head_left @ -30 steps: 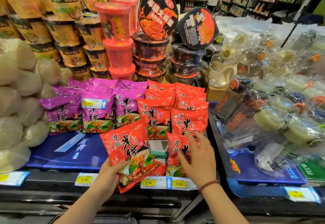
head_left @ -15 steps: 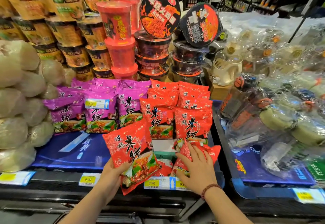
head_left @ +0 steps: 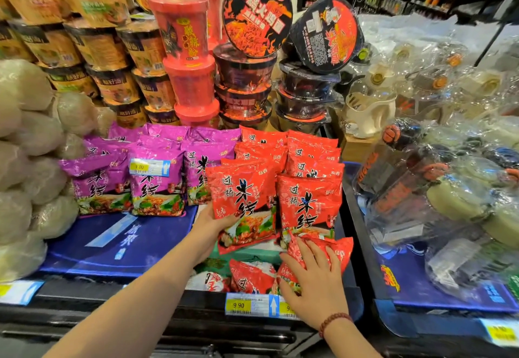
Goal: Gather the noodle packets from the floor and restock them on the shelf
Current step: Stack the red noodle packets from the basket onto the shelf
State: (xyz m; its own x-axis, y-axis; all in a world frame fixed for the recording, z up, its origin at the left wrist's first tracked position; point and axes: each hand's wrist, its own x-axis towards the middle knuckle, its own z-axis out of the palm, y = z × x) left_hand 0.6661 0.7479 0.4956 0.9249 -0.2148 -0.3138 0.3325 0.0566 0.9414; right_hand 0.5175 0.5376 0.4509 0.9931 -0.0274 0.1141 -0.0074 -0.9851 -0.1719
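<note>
My left hand (head_left: 209, 228) grips the lower left edge of a red noodle packet (head_left: 243, 203) and holds it upright against the front of the red packet rows (head_left: 306, 155) on the shelf (head_left: 118, 245). My right hand (head_left: 313, 279) lies with spread fingers on another red packet (head_left: 338, 248) lying low at the shelf's front right. A further red packet (head_left: 251, 276) lies flat between my hands. Purple packets (head_left: 157, 178) stand in rows to the left.
Stacked cup and bowl noodles (head_left: 191, 57) rise behind the packets. Pale bagged goods (head_left: 31, 161) pile up at left. Plastic-wrapped bottles (head_left: 438, 178) fill the bin at right. Yellow price tags (head_left: 238, 305) line the shelf edge.
My left hand has lifted its red packet up and forward, from the shelf edge to the front of the red rows. My right hand stays on the low packet at front right.
</note>
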